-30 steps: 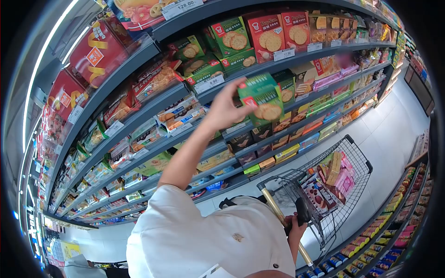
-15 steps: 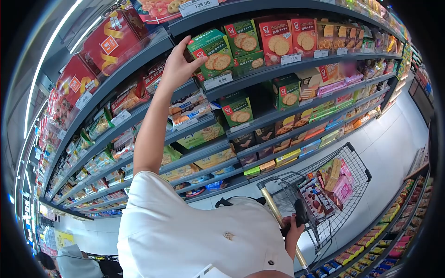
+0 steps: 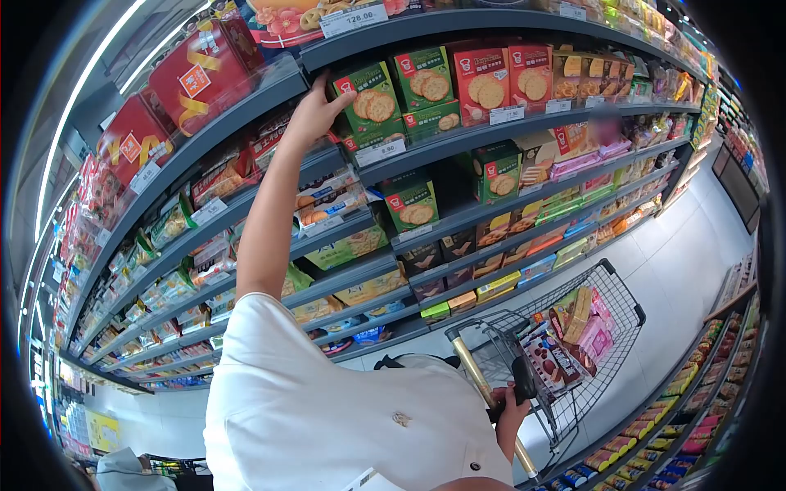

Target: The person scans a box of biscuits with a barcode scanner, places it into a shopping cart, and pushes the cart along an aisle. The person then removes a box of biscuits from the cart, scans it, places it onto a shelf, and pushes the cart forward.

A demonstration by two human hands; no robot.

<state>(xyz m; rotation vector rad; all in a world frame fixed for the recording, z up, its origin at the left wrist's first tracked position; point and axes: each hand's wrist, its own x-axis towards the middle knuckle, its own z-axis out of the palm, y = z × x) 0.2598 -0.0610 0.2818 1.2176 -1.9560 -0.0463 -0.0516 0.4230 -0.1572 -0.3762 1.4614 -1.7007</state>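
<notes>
At the upper shelf, my left hand (image 3: 318,113) grips the left edge of a green cracker box (image 3: 372,96), its thumb on the front and its other fingers partly hidden beside the box. This box stands upright on top of another green box (image 3: 375,135). More green boxes (image 3: 424,78) stand just to its right. Low on the right, my right hand (image 3: 512,412) is closed round a dark part at the gold handle bar (image 3: 479,372) of a wire shopping cart (image 3: 626,327). Packaged snacks (image 3: 565,348) lie in the cart.
Red cracker boxes (image 3: 481,82) stand right of the green ones. Red gift boxes (image 3: 196,78) fill the shelf at upper left. Lower shelves hold many packets. Another shelf with canisters (image 3: 663,403) runs along the lower right. Part of another person (image 3: 131,472) shows at lower left.
The green box, tilted with its top showing before, now stands upright with its front facing me. My left hand has shifted slightly down and left with it. The cart appears slightly lower and further left.
</notes>
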